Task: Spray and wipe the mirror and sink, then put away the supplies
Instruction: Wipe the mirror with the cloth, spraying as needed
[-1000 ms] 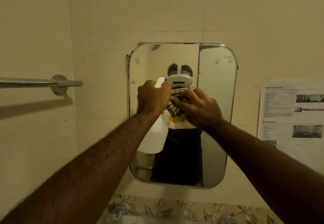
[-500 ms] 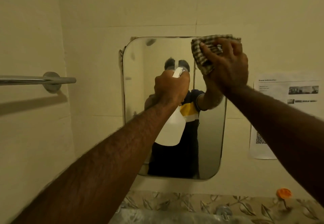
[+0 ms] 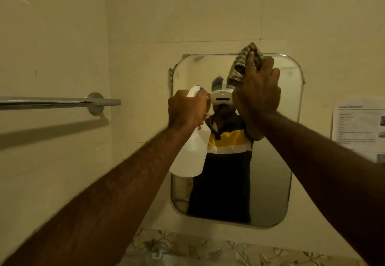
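A cloth [image 3: 242, 61] is gripped by the right hand [image 3: 258, 91] against the mirror [image 3: 273, 161]; beside it, a bottle [image 3: 192, 151] is clasped by the left hand [image 3: 187, 109].

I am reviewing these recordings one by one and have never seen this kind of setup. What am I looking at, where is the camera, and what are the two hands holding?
There is no machine here: a person works with bare hands. The single picture comes from a camera worn on their head, looking forward and down. You can see that headset reflected in the mirror on the wall. The left hand grips a white spray bottle near its top, in front of the glass. The right hand holds a checked cloth against the mirror's top edge. A metal towel rail is fixed to the wall on the left, and a printed sheet hangs at the right.
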`<control>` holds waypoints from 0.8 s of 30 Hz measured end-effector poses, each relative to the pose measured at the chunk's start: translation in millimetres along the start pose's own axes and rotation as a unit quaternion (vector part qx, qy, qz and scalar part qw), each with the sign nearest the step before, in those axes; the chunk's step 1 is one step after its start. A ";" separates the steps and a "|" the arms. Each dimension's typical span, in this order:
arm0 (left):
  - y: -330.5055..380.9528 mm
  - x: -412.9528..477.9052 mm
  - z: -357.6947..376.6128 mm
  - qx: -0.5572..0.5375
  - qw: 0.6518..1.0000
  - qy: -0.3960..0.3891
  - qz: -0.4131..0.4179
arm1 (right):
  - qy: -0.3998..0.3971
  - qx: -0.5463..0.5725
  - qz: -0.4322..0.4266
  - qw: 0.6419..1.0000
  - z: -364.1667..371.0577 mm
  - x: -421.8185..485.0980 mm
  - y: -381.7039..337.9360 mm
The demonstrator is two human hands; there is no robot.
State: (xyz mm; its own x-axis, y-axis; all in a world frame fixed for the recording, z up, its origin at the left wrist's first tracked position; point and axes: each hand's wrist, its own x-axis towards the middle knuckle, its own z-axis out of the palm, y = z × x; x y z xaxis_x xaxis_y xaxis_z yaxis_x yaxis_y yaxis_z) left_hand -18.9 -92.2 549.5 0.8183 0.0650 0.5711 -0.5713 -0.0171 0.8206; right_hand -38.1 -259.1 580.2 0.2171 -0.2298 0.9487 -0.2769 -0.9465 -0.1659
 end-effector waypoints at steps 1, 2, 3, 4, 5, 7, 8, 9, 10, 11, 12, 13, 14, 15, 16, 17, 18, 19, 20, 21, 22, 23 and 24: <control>-2.1 4.4 -9.7 0.006 1.000 0.009 -0.003 | -0.005 0.010 -0.009 1.000 2.8 0.8 -12.4; -4.1 8.3 -19.3 0.018 1.000 0.020 -0.002 | -0.010 0.020 -0.023 0.999 5.5 1.5 -24.9; -7.0 11.9 -27.8 0.034 0.999 0.030 0.003 | -0.016 0.029 -0.040 0.999 8.2 1.9 -37.0; -10.2 14.6 -36.0 0.051 0.998 0.037 0.009 | -0.023 0.037 -0.060 0.997 10.1 2.2 -48.9; -13.9 17.1 -43.3 0.061 0.997 0.041 0.014 | -0.031 0.046 -0.082 0.995 12.0 2.5 -60.7; -21.2 20.6 -56.1 0.063 0.997 0.045 0.018 | -0.054 0.059 -0.132 0.988 14.8 3.3 -81.0; -24.6 21.8 -61.9 0.061 0.997 0.049 0.018 | -0.069 0.058 -0.159 0.983 16.1 3.2 -88.8; -27.6 22.7 -67.0 0.062 0.997 0.053 0.015 | -0.083 0.054 -0.183 0.978 17.4 2.5 -94.3; -30.0 23.6 -71.6 0.063 0.996 0.057 0.011 | -0.094 0.050 -0.202 0.974 18.5 1.6 -97.5; -32.5 24.5 -75.9 0.064 0.996 0.061 0.007 | -0.100 0.047 -0.216 0.970 19.4 0.6 -98.8; -34.9 25.2 -79.7 0.064 0.996 0.065 0.003 | -0.104 0.042 -0.226 0.968 19.6 -0.2 -98.7; -37.7 25.7 -82.9 0.064 0.996 0.068 -0.001 | -0.109 0.035 -0.235 0.965 19.6 -1.2 -98.4; -40.3 25.9 -85.5 0.065 0.995 0.070 -0.005 | -0.115 0.027 -0.244 0.963 18.8 -2.0 -98.2; -43.5 25.2 -87.7 0.068 0.995 0.071 -0.010 | -0.124 0.018 -0.252 0.960 18.7 -4.2 -98.4; -46.3 24.3 -89.1 0.070 0.995 0.072 -0.014 | -0.131 0.011 -0.258 0.957 17.6 -6.7 -99.0; -48.9 23.4 -89.7 0.072 0.995 0.073 -0.018 | -0.136 0.007 -0.263 0.955 16.9 -9.6 -100.3; -51.8 21.6 -90.4 0.075 0.994 0.073 -0.021 | -0.141 0.006 -0.265 0.954 16.3 -14.1 -101.9; -54.0 19.6 -91.0 0.079 0.994 0.073 -0.021 | -0.146 0.005 -0.264 0.953 16.1 -19.6 -103.6; -56.6 17.5 -91.4 0.083 0.994 0.072 -0.023 | -0.153 0.004 -0.264 0.952 16.9 -26.1 -105.3; -59.6 15.2 -91.6 0.086 0.993 0.073 -0.025 | -0.161 0.000 -0.265 0.951 19.0 -33.2 -106.4; -63.0 12.6 -92.0 0.087 0.993 0.075 -0.027 | -0.167 -0.004 -0.268 0.949 21.9 -40.5 -107.1; -66.4 9.8 -92.2 0.088 0.993 0.078 -0.025 | -0.171 -0.008 -0.270 0.947 25.8 -47.7 -107.2; -69.4 6.6 -92.5 0.091 0.992 0.080 -0.021 | -0.173 -0.010 -0.272 0.947 29.2 -53.9 -106.8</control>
State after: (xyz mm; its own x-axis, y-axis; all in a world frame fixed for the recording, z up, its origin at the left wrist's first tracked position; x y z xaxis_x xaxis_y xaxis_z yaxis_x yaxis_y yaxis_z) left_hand 20.2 1.7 494.2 0.8126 0.2270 0.5367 -0.5034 -0.1907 0.8428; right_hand 7.2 -152.3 538.9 0.6257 0.2259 0.7467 -0.0533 -0.9425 0.3299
